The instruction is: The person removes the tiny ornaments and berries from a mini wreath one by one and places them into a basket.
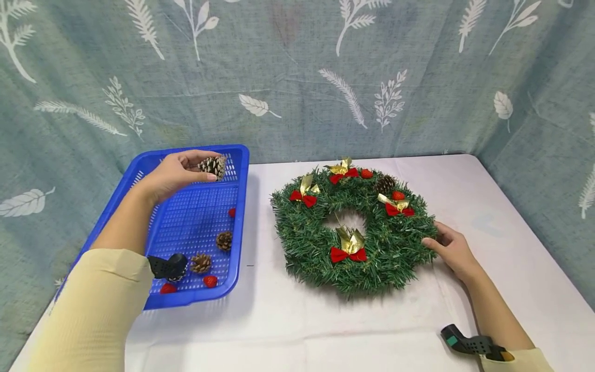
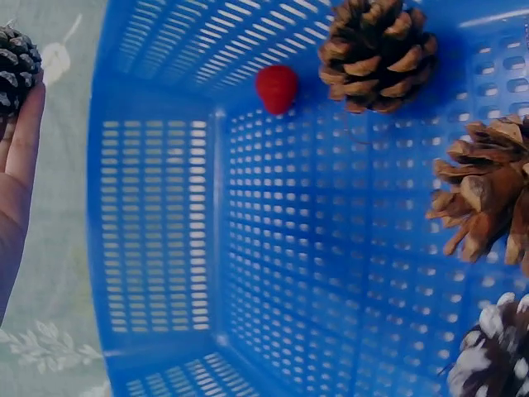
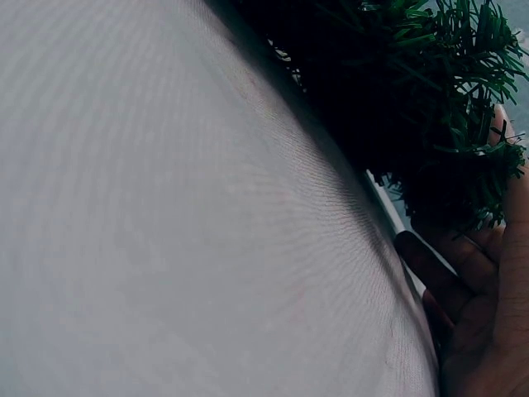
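My left hand (image 1: 178, 173) pinches a frosted pine cone (image 1: 213, 166) above the far end of the blue basket (image 1: 234, 155); that cone (image 2: 15, 66) shows at the left edge of the left wrist view, beside my palm. A green wreath (image 1: 372, 258) with red bows, gold ribbons, red berries and a pine cone (image 1: 385, 183) lies on the white table. My right hand (image 1: 448, 248) rests at the wreath's right rim, fingers touching the needles (image 3: 463, 149).
In the basket lie two brown pine cones (image 1: 224, 240) (image 1: 201, 262), a frosted cone (image 2: 492, 351) and red berries (image 1: 210, 281) (image 2: 276, 87). A leaf-print curtain (image 1: 297, 77) hangs behind the table. White tablecloth (image 1: 297, 320) lies in front of the wreath.
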`<state>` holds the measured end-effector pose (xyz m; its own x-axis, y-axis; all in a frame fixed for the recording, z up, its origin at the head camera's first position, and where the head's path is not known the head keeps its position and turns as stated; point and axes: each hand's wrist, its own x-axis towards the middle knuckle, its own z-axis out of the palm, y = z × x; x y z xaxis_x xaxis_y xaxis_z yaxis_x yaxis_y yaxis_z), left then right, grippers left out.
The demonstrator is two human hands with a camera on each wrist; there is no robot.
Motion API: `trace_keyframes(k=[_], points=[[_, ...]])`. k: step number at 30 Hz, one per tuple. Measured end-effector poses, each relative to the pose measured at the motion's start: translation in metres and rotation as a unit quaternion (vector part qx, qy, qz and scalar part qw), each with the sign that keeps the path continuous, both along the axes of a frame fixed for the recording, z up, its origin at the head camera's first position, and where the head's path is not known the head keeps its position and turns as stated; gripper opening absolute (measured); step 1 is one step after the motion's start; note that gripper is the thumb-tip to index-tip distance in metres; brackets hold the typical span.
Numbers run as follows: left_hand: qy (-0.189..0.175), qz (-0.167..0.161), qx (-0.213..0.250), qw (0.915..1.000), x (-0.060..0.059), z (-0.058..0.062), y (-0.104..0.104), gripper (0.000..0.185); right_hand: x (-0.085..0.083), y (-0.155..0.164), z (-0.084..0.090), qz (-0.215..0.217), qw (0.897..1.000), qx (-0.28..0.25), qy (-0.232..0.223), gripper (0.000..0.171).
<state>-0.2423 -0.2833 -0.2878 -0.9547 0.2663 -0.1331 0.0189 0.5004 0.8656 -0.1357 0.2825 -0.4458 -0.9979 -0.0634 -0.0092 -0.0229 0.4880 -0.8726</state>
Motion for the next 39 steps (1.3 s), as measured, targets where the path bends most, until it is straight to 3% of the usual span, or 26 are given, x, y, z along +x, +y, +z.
trace_keyframes(k=[10, 20, 29, 34, 39], points=[[-0.014, 0.013, -0.002, 0.9998, -0.001, -0.025, -0.012, 0.062, 0.000, -0.001, 0.000, 0.006, 1.000, -0.006, 0.007, 0.070], [-0.043, -0.035, 0.005, 0.9985, 0.001, -0.052, -0.019, 0.063, 0.001, -0.001, -0.001, 0.005, 0.999, -0.012, 0.031, 0.068], [-0.072, -0.031, -0.001, 0.9970, -0.001, -0.060, -0.025, 0.068, 0.001, -0.002, 0.003, 0.007, 1.000, -0.030, -0.004, 0.070], [-0.070, -0.035, -0.013, 0.9968, 0.000, -0.062, -0.028, 0.067, 0.001, -0.001, 0.003, 0.009, 0.999, -0.032, -0.009, 0.071], [-0.063, -0.030, 0.011, 0.9975, -0.001, -0.061, -0.029, 0.070, 0.000, 0.000, 0.002, 0.011, 0.999, -0.032, -0.007, 0.070]])
